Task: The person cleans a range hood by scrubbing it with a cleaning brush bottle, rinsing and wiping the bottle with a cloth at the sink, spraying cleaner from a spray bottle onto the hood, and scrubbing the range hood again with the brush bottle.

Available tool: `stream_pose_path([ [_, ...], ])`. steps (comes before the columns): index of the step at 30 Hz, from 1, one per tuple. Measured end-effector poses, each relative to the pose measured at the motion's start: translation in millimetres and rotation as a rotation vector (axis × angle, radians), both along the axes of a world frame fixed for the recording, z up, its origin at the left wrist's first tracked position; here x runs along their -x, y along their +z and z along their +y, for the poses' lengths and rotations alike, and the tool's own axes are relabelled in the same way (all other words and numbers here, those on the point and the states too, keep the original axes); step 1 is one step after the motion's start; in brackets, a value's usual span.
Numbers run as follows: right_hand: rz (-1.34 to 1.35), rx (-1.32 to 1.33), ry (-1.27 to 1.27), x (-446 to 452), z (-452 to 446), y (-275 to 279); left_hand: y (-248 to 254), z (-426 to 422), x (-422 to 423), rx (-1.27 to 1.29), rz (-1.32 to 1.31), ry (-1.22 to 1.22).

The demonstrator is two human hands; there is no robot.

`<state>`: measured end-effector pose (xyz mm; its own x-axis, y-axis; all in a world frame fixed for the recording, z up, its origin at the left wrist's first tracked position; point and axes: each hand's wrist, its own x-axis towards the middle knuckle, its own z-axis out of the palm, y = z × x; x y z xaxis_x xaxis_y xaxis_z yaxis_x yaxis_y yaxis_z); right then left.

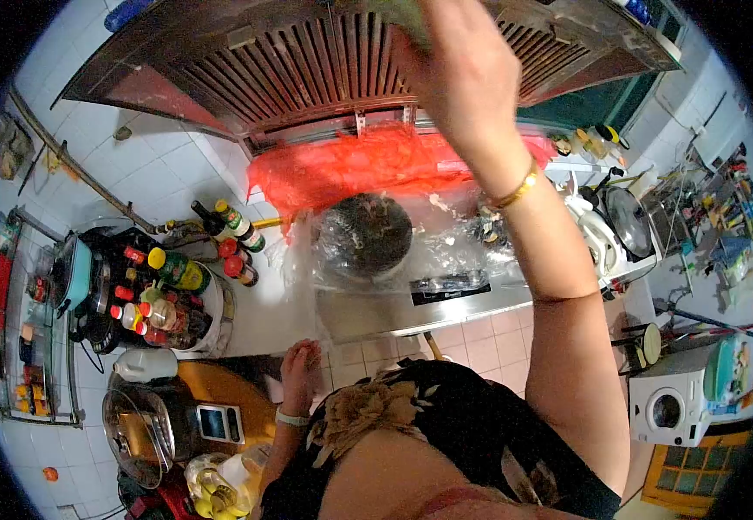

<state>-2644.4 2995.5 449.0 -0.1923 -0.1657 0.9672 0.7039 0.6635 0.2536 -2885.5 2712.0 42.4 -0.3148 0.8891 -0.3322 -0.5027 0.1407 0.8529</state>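
Observation:
My right hand (472, 65), with a yellow bracelet at the wrist, is raised to the dark slatted range hood (307, 74). Its fingers are closed on a green pad (404, 16), blurred and cut off by the top edge. Down by the counter's front edge is my left hand (301, 364), its fingers curled in; whether they hold anything is hidden. Clear plastic film (307, 286) hangs close above that hand and spreads over the stovetop. A dark round pan or cover (363, 234) sits on the stove, and crumpled red plastic (350, 169) lines the wall behind it.
Sauce and oil bottles (177, 270) crowd the left counter, with more bottles (236, 227) near the stove. A glass-lidded pot (138, 433), a scale-like device (220, 423) and bagged fruit (216, 494) stand lower left. Dishes and a lid (628, 221) sit at right, above a white washing machine (667, 403).

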Motion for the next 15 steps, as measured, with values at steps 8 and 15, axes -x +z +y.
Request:
stream_pose_path([
  [8, 0.168, 0.06, -0.317, -136.2, 8.8, -11.8, 3.6, 24.0, -6.2, 0.023, 0.077, -0.098],
  [15, 0.458, 0.293, -0.441, -207.7, 17.2, -31.1, -6.2, 39.6, -1.9, 0.063, 0.069, -0.154],
])
